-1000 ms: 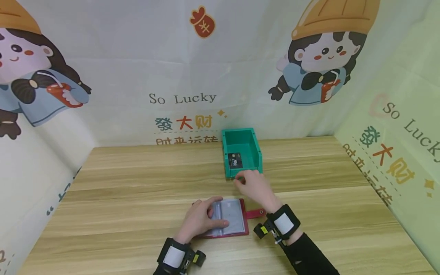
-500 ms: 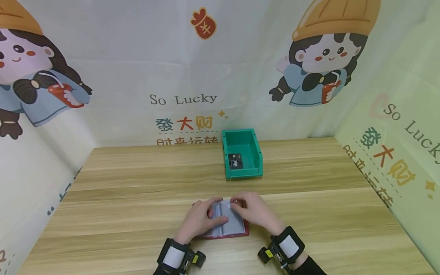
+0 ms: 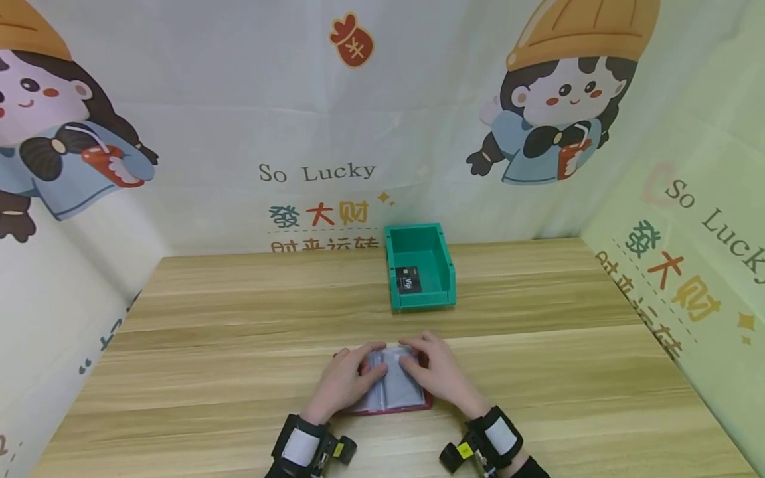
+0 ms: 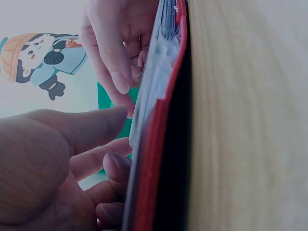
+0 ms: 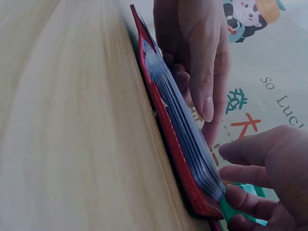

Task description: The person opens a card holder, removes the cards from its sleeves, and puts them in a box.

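A red card holder (image 3: pixel 427 398) lies spread on the wooden table, its clear plastic sleeves (image 3: pixel 402 385) facing up. My left hand (image 3: pixel 345 380) rests over its left side, thumb stretched toward the middle fold. Over the right-hand sleeves is my right hand (image 3: pixel 441 372), with thumb and fingertips at their upper part. In the right wrist view, its fingers sit beside the stacked sleeve edges (image 5: pixel 185 130), and the thumb stands off from them. Both hands have relaxed fingers and nothing visible gripped between them. The holder's strap is hidden under the right hand.
A green bin (image 3: pixel 424 302) stands behind the holder near the back wall. Inside it lies a black card (image 3: pixel 409 280) marked "Vip". Printed cloth (image 3: pixel 323 119) hangs behind the wooden table (image 3: pixel 239 318) and along its sides.
My right hand has come from the bin's front edge back to the holder, then shifted slightly, its thumb and fingers spreading over the sleeves. My left thumb has moved up slightly toward the fold.
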Demonstrator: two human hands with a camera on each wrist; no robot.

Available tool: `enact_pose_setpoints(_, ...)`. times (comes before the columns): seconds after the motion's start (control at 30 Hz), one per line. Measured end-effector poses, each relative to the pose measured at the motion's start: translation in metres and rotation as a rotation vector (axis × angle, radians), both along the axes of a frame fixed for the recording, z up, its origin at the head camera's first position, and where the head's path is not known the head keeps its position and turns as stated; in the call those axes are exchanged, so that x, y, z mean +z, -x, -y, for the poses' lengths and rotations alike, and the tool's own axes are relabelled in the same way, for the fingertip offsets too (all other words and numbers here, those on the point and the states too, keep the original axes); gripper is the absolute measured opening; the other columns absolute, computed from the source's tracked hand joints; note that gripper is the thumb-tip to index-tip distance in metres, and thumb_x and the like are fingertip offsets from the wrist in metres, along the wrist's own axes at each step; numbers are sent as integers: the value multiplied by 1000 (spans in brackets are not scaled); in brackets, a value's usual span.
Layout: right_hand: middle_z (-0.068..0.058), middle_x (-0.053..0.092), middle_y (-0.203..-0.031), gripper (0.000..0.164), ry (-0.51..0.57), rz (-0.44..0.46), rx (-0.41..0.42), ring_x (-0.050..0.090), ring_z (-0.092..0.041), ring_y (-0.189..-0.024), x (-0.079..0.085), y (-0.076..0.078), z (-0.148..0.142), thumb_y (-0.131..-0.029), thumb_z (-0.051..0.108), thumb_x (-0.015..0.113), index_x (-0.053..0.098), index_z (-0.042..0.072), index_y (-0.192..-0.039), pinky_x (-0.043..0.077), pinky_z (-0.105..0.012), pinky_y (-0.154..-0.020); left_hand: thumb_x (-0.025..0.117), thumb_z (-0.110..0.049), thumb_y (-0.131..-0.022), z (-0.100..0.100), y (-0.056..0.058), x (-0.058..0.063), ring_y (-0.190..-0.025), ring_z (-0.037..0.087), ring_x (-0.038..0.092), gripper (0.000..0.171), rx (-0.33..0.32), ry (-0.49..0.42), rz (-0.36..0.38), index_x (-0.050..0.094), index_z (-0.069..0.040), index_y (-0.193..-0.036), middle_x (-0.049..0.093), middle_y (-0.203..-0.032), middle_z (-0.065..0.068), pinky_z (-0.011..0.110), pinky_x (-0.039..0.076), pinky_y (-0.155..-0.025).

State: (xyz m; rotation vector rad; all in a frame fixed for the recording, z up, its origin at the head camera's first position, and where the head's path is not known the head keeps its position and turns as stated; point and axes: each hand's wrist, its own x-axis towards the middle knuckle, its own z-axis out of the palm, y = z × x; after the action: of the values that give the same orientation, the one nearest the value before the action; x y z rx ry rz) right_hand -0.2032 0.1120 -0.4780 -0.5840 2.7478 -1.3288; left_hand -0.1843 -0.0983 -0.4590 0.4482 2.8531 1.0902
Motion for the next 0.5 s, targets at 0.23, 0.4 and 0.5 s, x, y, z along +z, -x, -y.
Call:
enact_pose_setpoints(0.23,-3,60,-101,26,43,-4,-39,48,-14,-89,-5,-2,2,-100,13,70,75,2,-123,39,-25,-77,68,-24,-102,1,-1,-1,-64,8,37,35,-9,4,-13,70,-9,-133,46,-68,-8,24,26,-64)
enact_pose_setpoints(0.4,-2,57,-97,19,77,-12,-72,49,-13,-88,-7,-2,3,-100,11,70,77,5,-116,40,-25,-77,66,-24,-103,0,-1,0,-66,8,39,33,-6,9,-9,70,-10,-133,48,-69,-7,24,27,-64)
enact_pose_setpoints(0.5,-2,54,-94,15,84,-32,-85,47,-13,-86,-8,-3,4,-99,10,70,76,7,-113,39,-25,-75,67,-24,-103,1,-2,2,-67,9,39,32,-3,-7,2,70,-11,-132,49,-69,-6,25,27,-65)
